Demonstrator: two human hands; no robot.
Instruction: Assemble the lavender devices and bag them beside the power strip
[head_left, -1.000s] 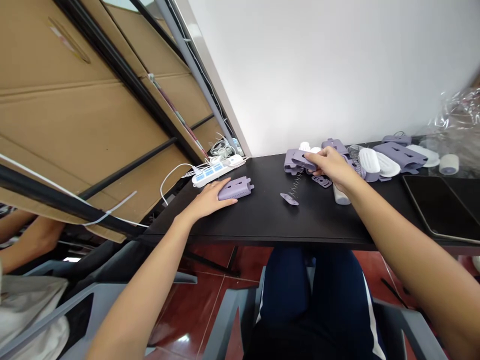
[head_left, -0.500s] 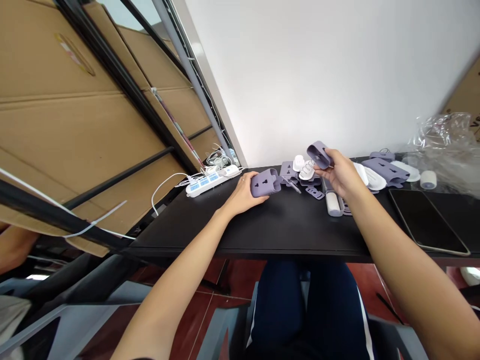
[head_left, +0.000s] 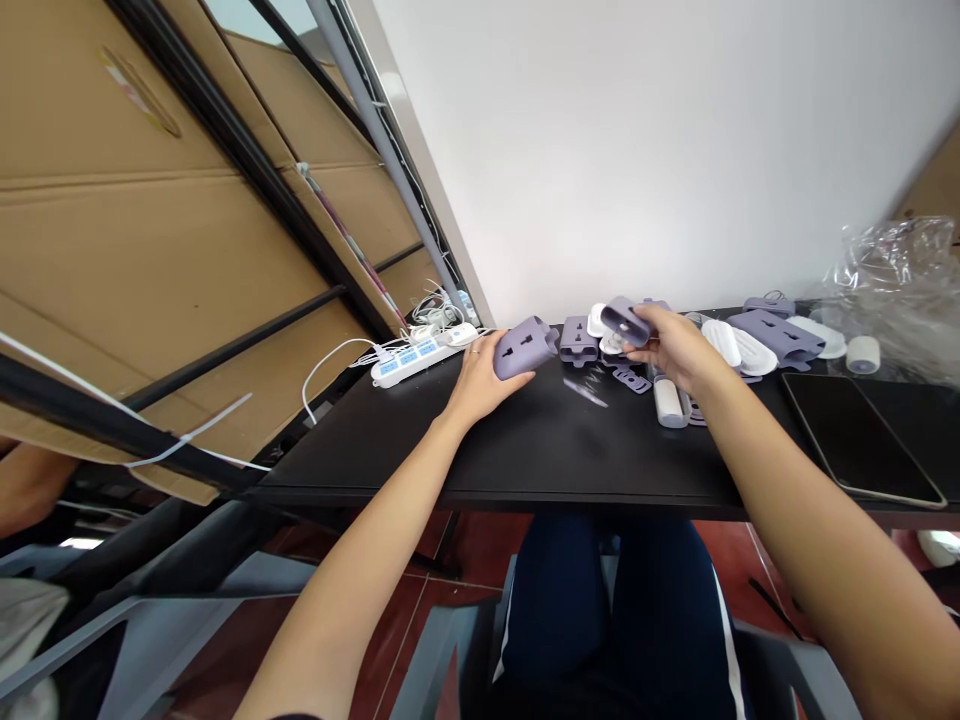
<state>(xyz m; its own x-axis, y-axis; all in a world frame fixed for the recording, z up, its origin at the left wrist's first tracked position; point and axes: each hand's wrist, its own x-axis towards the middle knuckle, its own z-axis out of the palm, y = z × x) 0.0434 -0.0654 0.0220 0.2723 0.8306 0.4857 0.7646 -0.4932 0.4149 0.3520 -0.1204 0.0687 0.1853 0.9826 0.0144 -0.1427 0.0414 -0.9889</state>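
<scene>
My left hand (head_left: pixel 480 378) is closed around a purple plastic housing (head_left: pixel 526 347) with keyhole-shaped slots, held just over the black table. In my right hand (head_left: pixel 675 350) is a smaller hollow purple plastic sleeve (head_left: pixel 628 320), gripped by the fingertips and raised above the parts. A slim, light-coloured piece (head_left: pixel 585 392), smeared by motion, shows between the hands; its kind is unclear. Behind it stands another slotted purple housing (head_left: pixel 579 340). White oval parts (head_left: pixel 598 320) are partly hidden behind the right-hand sleeve. A flat purple plate (head_left: pixel 632 379) and a white cylinder (head_left: pixel 669 402) lie below my right hand.
A white power strip (head_left: pixel 416 360) with cables sits at the table's left. To the right are white oval covers (head_left: pixel 739 348), a large purple housing (head_left: pixel 780 335), a dark tablet (head_left: pixel 862 437) and clear plastic wrap (head_left: pixel 900 290). A wall rises behind the table (head_left: pixel 525 450).
The left-hand housing has tilted and risen slightly. My right hand has lowered the sleeve a little and moved it left. The slim piece beside the left housing has dropped towards me and blurred.
</scene>
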